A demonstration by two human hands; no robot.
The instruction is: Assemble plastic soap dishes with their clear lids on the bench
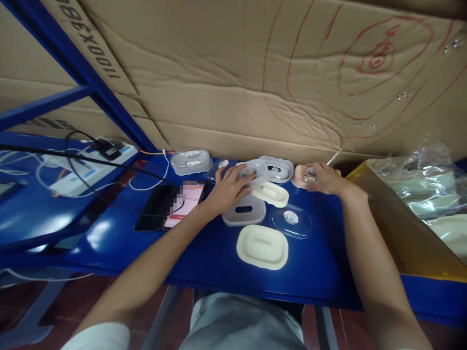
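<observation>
My left hand (230,188) has its fingers curled over the edge of a pale grey oval plastic dish (258,170), tilted above the other parts. My right hand (324,179) grips a pink oval plastic box (300,176) near the cardboard wall; its fingers partly hide the box. Close by my left hand are a cream oval insert (275,194) and a grey dish with a dark slot (251,212). A clear lid with a round sticker (297,224) and a second cream insert (261,247) lie nearer me.
Along the back stand a grey lidded box (191,162), another clear lid (215,170) and a grey box (282,168). Phones (186,204) lie at left on the blue table (211,262). A carton (386,228) with bagged pieces stands right; cables and a power strip (93,167) are left.
</observation>
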